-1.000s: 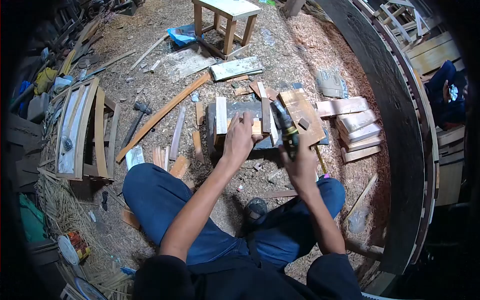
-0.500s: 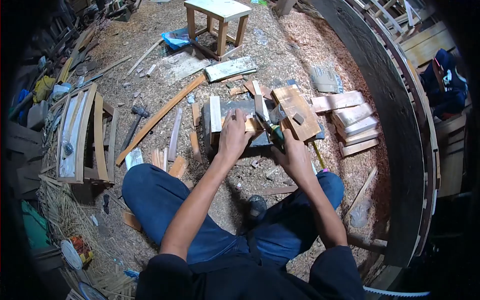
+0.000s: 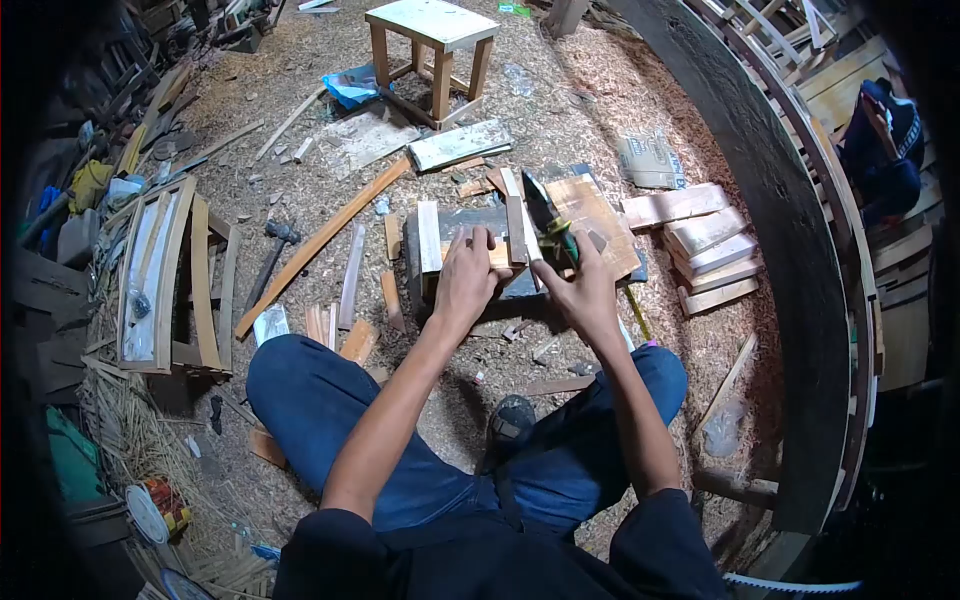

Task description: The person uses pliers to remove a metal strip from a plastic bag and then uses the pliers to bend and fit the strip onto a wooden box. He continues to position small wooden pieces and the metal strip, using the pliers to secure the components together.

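Note:
My left hand [image 3: 465, 272] is closed on a small wooden frame [image 3: 516, 232], its fingers over the crosspiece between two upright strips. The frame rests on a dark block [image 3: 462, 218] in front of my knees. In my right hand [image 3: 588, 295] is a knife [image 3: 541, 208] with a broad dark blade and a green handle. Its blade points up and away from me, just right of the frame's right upright. A flat wooden board [image 3: 590, 205] lies behind the knife, with a small dark block on it.
A stack of short boards [image 3: 715, 245] lies to the right. On the left are a hammer [image 3: 268, 260] and a long wooden strip [image 3: 320, 245]. A small stool [image 3: 435, 30] stands ahead, and a curved wooden frame [image 3: 170, 280] sits far left. Wood shavings cover the ground.
The knife has swung upward and away from the frame, so its blade now shows broadside. My left hand keeps its grip, with the frame almost in the same place.

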Tool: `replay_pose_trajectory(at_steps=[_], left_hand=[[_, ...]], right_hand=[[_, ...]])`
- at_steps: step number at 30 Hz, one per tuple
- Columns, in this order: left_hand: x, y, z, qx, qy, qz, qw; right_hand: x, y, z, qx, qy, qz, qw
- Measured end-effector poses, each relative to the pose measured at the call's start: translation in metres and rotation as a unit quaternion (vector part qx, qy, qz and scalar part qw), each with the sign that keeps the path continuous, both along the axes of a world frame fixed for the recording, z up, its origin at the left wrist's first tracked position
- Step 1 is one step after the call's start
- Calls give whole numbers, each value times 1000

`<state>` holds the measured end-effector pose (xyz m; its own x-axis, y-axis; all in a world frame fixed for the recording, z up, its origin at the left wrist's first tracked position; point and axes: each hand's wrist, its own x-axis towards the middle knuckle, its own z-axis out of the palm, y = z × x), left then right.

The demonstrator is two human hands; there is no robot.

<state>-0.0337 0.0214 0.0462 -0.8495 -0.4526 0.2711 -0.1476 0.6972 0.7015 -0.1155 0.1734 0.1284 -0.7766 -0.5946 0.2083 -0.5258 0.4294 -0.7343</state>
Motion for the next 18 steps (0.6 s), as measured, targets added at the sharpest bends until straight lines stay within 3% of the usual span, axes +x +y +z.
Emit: replay_pose_trajectory(at_steps=[4, 7, 8, 13, 16, 18], left_hand=[[1, -14, -2, 44, 0, -96, 994], [3, -23, 1, -16, 34, -145, 989], [3, -26, 1, 4, 14, -159, 987], [4, -22, 11, -6, -10, -159, 987], [1, -24, 18, -65, 19, -136, 988], [-1, -27, 18, -97, 79, 74, 989]], right_hand=[[-30, -6, -33, -44, -161, -54, 985], [-42, -5, -58, -53, -175, -72, 980], [-42, -1, -64, -88, -244, -82, 962], [-52, -10, -87, -152, -251, -83, 952], [-53, -13, -92, -182, -302, -83, 932], [-51, -14, -91, -182, -323, -95, 924]])
